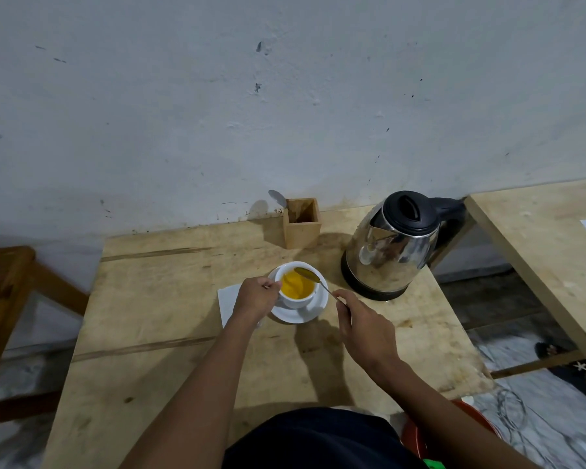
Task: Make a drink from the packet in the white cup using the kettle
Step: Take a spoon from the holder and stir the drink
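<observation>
A white cup [293, 301] holding orange-yellow liquid stands on a white saucer [307, 313] near the middle of the wooden table [170, 333]. My left hand [256, 296] grips the cup's left side. My right hand [362, 323] holds a metal spoon [310, 275] by its handle, the bowl lifted over the cup's right rim. The steel kettle [391, 247] with a black lid sits on its base to the right of the cup. A white paper piece [225, 301], perhaps the packet, lies under my left wrist.
A small wooden holder [301, 225] with a spoon [277, 198] leaning in it stands by the wall. A second wooden table [538, 245] is at right, a wooden chair [7, 292] at left. A red tub [416, 434] and loose cable [511, 411] lie on the floor.
</observation>
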